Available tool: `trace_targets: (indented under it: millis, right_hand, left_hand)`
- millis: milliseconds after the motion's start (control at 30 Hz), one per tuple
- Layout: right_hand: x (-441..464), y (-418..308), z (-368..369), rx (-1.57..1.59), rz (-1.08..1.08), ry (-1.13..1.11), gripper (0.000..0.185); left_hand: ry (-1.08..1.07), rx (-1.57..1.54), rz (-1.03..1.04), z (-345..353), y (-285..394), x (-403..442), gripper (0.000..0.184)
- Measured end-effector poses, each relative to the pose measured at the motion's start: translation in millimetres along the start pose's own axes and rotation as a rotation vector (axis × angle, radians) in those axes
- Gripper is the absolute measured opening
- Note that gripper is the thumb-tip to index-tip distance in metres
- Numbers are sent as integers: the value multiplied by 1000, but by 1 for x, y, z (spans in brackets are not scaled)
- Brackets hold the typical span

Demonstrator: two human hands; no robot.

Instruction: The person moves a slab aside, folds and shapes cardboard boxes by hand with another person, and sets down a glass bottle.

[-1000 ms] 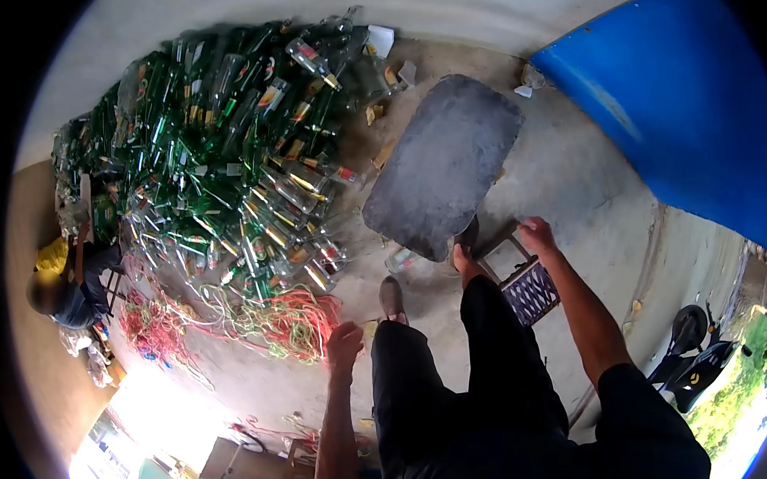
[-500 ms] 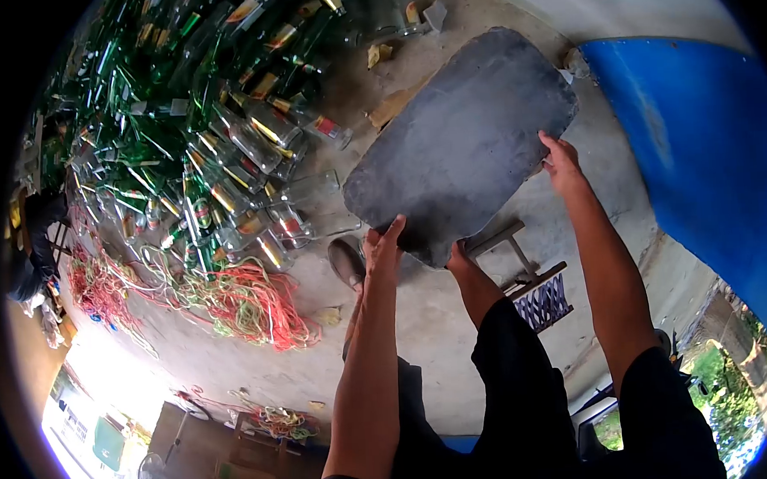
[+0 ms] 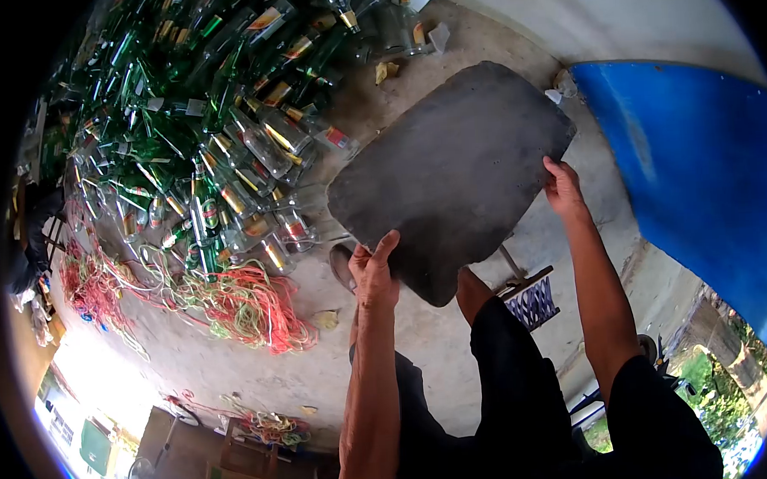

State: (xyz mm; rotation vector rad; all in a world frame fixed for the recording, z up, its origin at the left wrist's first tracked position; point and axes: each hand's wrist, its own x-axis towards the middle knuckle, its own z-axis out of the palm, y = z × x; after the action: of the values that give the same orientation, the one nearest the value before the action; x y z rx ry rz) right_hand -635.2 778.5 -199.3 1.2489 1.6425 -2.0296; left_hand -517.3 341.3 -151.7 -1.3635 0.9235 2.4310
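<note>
A large dark grey slab (image 3: 457, 168) with rounded corners is held up in front of my legs, slightly tilted. My left hand (image 3: 375, 270) grips its lower left edge, thumb on top and the other fingers partly hidden. On its right edge, my right hand (image 3: 563, 185) is closed round the rim. The slab's near corner hangs beside my knee and hides part of my feet. Behind it on the right, a small stool with a woven seat (image 3: 530, 302) is partly covered.
Many green and clear bottles (image 3: 200, 145) are piled at the left. Tangled red and green straps (image 3: 258, 309) lie below them. A blue panel (image 3: 688, 158) leans at the right. Part of a person in dark clothing (image 3: 43, 233) shows at the far left.
The slab lay on the floor a second ago, with both hands away from it. Both hands have taken hold of its edges, and it has come up nearer to me.
</note>
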Motion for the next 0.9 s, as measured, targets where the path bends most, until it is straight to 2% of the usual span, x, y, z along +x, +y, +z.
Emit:
trace_targets:
  millis: [133,167,200,267,333,367,400,500,533,567,633,667,767,800,900]
  right_hand:
    - [-68,2,60,55,-13,-96,35]
    - [-88,4,80,75,-5,-141,34]
    - [-99,14,90,32,28,-180,32]
    - [-118,35,104,7,115,-287,30]
    - [-134,46,127,-14,194,-353,28]
    - [-139,47,136,-51,218,-344,27]
    - [-127,67,133,-316,84,-336,38]
    - [-102,105,116,-1440,-816,-259,55]
    - [-92,112,115,-1618,-712,-258,67]
    - [-80,116,113,-1721,-745,-276,66]
    - [-54,124,102,-1925,-812,-319,64]
    - [-39,132,95,-1987,-905,-322,53]
    - [-30,118,104,-2016,-902,-458,41]
    - [-26,119,101,-1890,-1103,-430,27]
    - [-23,82,113,-1921,-1169,-531,24]
  left_hand:
    - [111,5,34,-10,63,-72,36]
    - [294,69,21,-20,78,-95,36]
    - [372,86,85,-26,92,-117,37]
    - [255,41,133,-66,121,-153,38]
    - [452,88,116,-118,145,-193,38]
    - [486,109,198,-119,156,-211,36]
    - [543,145,225,-145,167,-232,37]
    - [589,274,242,-217,187,-277,47]
    - [574,145,229,-188,200,-290,41]
    - [562,17,217,-174,207,-297,38]
    - [513,133,209,-196,214,-315,41]
    - [486,188,207,-209,216,-323,43]
    - [577,73,169,-239,217,-335,46]
    - [591,75,190,-252,213,-341,46]
    - [607,76,221,-270,203,-347,46]
